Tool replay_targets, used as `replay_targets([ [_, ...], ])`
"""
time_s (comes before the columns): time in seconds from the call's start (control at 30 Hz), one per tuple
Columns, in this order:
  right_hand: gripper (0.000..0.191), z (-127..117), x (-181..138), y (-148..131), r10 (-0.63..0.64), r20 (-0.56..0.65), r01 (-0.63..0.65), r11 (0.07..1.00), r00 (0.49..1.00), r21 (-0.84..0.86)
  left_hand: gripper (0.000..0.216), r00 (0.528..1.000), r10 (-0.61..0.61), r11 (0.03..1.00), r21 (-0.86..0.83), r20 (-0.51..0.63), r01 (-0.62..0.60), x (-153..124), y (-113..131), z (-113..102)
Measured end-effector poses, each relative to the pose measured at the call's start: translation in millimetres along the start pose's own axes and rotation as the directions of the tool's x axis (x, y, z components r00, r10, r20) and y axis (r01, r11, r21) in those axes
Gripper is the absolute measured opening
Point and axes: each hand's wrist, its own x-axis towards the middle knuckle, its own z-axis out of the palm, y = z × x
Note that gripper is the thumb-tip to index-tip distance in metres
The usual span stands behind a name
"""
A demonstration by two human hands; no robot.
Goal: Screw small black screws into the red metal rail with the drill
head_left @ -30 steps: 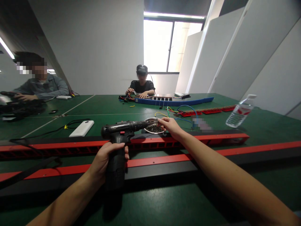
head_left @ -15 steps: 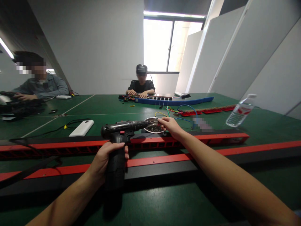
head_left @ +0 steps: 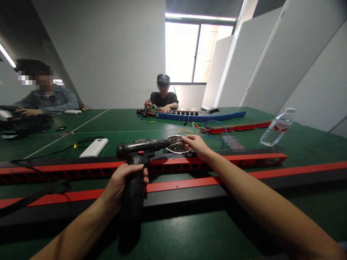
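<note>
My left hand (head_left: 123,180) is wrapped round the handle of a black cordless drill (head_left: 135,147), which points to the right. From its chuck a thin bit (head_left: 175,141) reaches over a round metal bowl (head_left: 179,151) of small dark screws. At the bit's tip, the thumb and fingers of my right hand (head_left: 193,144) are pinched together; whatever is between them is too small to make out. Under both arms run two long red and black rails (head_left: 184,185), lying across the table.
A white power bank (head_left: 94,147) with a black cable lies left of the drill. To the right stand a tilted-looking water bottle (head_left: 276,128) and red strips (head_left: 244,127) with coloured wires. Across the table, a co-worker (head_left: 163,97) handles parts behind a blue strip (head_left: 200,117); another person (head_left: 46,94) sits at the left.
My hands and the drill stay in the same place. Across the table, the co-worker has raised one hand from the parts.
</note>
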Motion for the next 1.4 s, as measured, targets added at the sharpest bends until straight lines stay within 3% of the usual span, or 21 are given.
replay_targets([
  [0.3,0.020,1.4,-2.8,-6.5,0.018,0.005,-0.018,0.998,1.000,-0.056,0.016,1.000,0.011,1.000,-0.002,0.005,-0.011,-0.1,0.1,1.5],
  [0.57,0.021,3.0,-1.1,-0.7,-0.056,0.064,0.058,0.998,0.996,-0.021,0.015,1.000,0.029,1.000,-0.001,0.008,-0.029,1.0,-1.7,1.2],
  [0.73,0.023,3.0,-2.4,-4.2,-0.014,0.089,0.019,0.998,0.996,-0.061,0.012,0.998,0.065,0.998,-0.001,0.002,-0.065,0.8,-2.0,1.6],
  [0.93,0.021,3.8,-3.3,-4.0,0.018,0.081,-0.014,0.999,0.997,-0.049,0.012,0.999,0.041,0.999,0.000,-0.015,-0.041,-0.9,-0.7,2.9],
  [1.2,0.025,1.4,-2.2,-0.1,-0.060,0.077,0.069,0.991,0.995,-0.116,0.011,1.000,0.007,1.000,-0.013,0.000,-0.007,-1.6,0.1,3.3],
  [1.4,0.021,2.5,-4.4,-5.3,-0.033,0.053,0.039,0.992,0.998,-0.124,0.010,1.000,0.020,1.000,-0.016,0.015,-0.020,-0.7,-0.9,1.6],
])
